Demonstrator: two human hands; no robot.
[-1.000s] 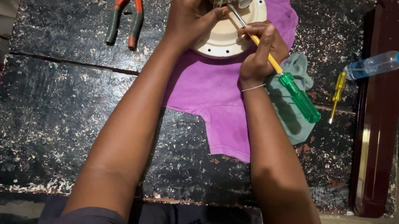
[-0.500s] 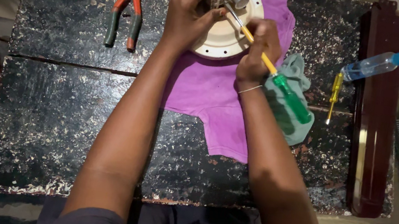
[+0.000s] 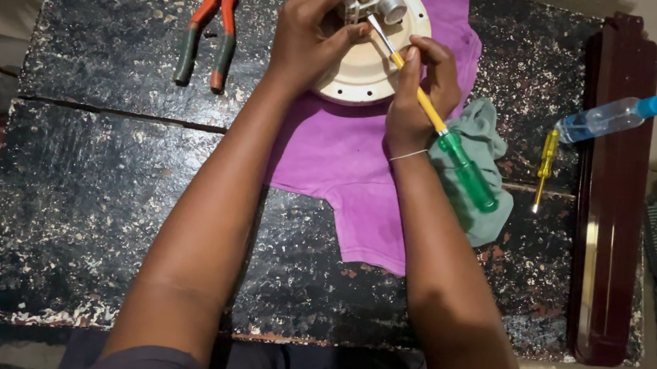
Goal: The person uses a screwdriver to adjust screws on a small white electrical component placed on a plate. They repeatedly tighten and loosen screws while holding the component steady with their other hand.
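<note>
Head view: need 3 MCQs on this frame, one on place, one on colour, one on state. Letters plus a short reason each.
1. Where do the pliers lie?
A. on the purple cloth
B. on the black table, left of the round plate
C. on the dark red tray

2. What colour is the handle of the screwdriver in the right hand?
A. green with a yellow shaft
B. all red
C. blue

3. What is the left hand doing?
A. resting flat on the table
B. holding the spray bottle
C. gripping the metal part on the round plate

Answers:
1 B: the pliers sit on the bare black table, left of the round plate.
2 A: green grip, yellow shaft.
3 C: its fingers close around the metal part on the plate.
</note>
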